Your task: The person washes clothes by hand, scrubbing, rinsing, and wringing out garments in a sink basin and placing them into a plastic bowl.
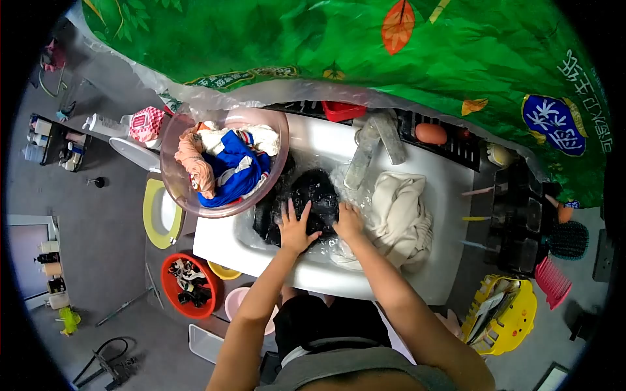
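The black cloth lies wet in the sink. The left hand rests on it, fingers spread wide; the right hand is at its edge, fingers close together, their grip unclear. White cloth lies beside the right hand.

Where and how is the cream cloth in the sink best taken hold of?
Probably by its raised right-hand folds, from above: the cream cloth lies loosely heaped toward the sink's right side, giving folds to pinch, while the right forearm crosses its near left part.
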Available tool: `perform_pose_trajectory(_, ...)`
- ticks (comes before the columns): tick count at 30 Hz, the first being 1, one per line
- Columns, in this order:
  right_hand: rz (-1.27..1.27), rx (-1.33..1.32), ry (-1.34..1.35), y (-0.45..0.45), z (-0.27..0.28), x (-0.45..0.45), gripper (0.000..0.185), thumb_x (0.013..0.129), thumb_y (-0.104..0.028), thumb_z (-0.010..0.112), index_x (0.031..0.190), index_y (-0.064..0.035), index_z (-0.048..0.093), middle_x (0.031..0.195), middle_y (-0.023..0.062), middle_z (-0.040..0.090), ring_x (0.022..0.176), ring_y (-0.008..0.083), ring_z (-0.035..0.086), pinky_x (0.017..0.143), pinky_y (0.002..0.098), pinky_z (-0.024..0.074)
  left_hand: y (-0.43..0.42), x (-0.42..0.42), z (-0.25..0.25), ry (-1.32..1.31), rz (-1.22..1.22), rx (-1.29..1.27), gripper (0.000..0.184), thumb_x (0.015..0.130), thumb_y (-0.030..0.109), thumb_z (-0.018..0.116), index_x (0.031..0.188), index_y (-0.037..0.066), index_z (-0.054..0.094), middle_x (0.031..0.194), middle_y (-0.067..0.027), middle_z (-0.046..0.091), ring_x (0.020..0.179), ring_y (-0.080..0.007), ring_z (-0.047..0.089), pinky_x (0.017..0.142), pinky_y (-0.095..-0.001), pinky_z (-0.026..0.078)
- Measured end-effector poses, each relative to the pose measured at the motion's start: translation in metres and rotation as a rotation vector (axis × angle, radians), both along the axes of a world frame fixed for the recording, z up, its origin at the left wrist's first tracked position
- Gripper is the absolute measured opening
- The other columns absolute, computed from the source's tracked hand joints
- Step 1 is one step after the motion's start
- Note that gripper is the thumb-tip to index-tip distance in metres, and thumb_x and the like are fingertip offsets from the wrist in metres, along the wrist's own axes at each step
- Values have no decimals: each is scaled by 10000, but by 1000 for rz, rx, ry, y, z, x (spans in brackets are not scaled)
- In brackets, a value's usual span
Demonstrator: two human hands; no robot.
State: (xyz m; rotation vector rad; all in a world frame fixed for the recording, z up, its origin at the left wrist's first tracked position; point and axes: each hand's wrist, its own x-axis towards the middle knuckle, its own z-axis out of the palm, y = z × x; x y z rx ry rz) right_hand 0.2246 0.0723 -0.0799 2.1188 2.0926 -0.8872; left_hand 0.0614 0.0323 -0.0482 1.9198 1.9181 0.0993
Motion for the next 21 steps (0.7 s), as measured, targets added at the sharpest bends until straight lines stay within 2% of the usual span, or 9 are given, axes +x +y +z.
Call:
perform_pose_trajectory(2,-100,30,53,4,-4,5,402,634,-197,649,991,-42,549,931,186,600,873,360,561,751,415,457,13,0,-11,5,-25,-109,976,614,381,725,1378,279,127,1370,-234,194,1228,-439,230,968,-527,267)
perform_pose_trajectory(5,-391,-108,777,7,-6,34,354,696,-219,667,984,-29,586,858,87,624,787,185,577,706,301,443,28,-4,-48,-73,-52,-186,1011,611,401,724,1385,228,97,1310,-256,297,1179,-424,334,962,-448,322)
perform_pose_trajectory(7,-678,-353,875,3,29,53,375,744,-242,656,1030,-15,570,884,23,598,778,118,540,697,243,418,38,-1,-58,-125,-77,-171,1001,611,401,721,1384,165,129,1276,-265,350,1144,-417,389,942,-423,355)
perform_pose_trajectory(8,-770,-294,980,-2,38,60,373,755,-242,647,1036,-12,566,903,27,595,789,118,537,705,241,415,45,2,-53,2,-275,-249,967,612,379,709,1362,78,178,1226,-261,412,1126,-387,420,930,-411,371)
perform_pose_trajectory(11,-916,58,957,-19,19,85,353,783,-242,619,1039,-5,562,948,39,585,843,130,529,746,248,409,50,5,-27,-111,-242,-468,840,619,354,687,1297,24,317,1159,-248,477,1093,-342,457,932,-389,368)
perform_pose_trajectory(12,-989,51,1046,-21,58,79,375,792,-245,607,1074,-6,543,1003,49,570,909,144,520,790,257,405,44,11,-14,-196,-13,-487,676,653,320,635,1248,77,425,1184,-231,466,1104,-348,442,930,-383,366)
perform_pose_trajectory(13,-1114,67,957,-21,54,84,394,800,-242,597,1115,-18,518,1046,53,555,949,154,514,819,265,404,35,10,-18,-351,74,-332,658,662,308,630,1244,76,431,1171,-235,476,1099,-355,446,934,-380,361)
perform_pose_trajectory(16,-1166,115,1163,-27,102,74,354,811,-225,577,1102,-30,529,1030,49,562,933,151,526,803,268,421,12,11,-21,-709,302,97,592,703,265,608,1235,65,442,1081,-251,527,1087,-385,449,960,-367,330)
perform_pose_trajectory(21,-1081,240,1318,-26,165,80,232,837,-188,523,974,-9,576,916,56,592,821,141,564,724,263,458,14,0,57,-528,414,570,210,681,145,666,873,68,632,844,-139,605,842,-296,546,796,-361,398)
